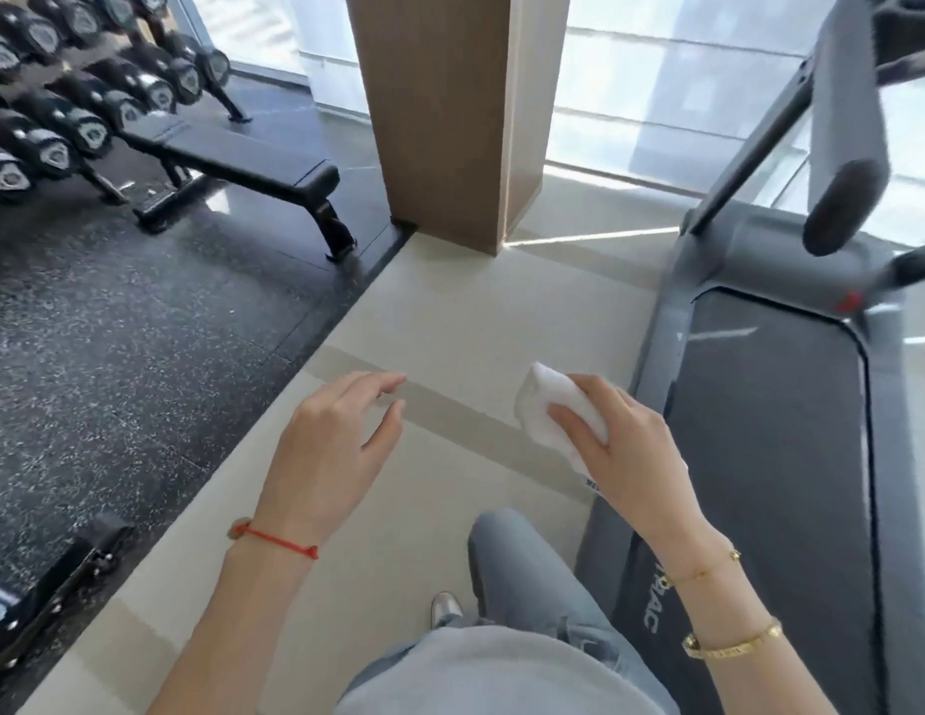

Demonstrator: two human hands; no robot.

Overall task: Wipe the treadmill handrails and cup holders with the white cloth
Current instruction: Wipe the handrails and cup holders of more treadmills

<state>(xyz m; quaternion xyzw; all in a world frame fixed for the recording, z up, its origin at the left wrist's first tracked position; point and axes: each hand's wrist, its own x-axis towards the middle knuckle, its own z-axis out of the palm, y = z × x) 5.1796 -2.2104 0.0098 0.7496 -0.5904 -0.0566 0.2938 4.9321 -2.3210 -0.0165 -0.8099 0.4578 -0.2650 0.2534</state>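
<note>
My right hand point(625, 446) grips a folded white cloth point(545, 399) in the air beside the treadmill's left edge. My left hand point(336, 436) hovers over the pale floor, its fingers relaxed and holding nothing. The grey treadmill point(672, 322) stands on the right, its dark belt point(770, 446) running towards me. A grey padded handrail point(845, 162) slopes down at the upper right, well above and beyond the cloth. The cup holders are out of view.
A brown pillar point(450, 116) stands ahead in the middle. On the left lie a black speckled mat point(114, 343), a flat bench point(243, 162) and a dumbbell rack point(63, 95). My leg and shoe point(445, 608) stand on the pale floor beside the treadmill.
</note>
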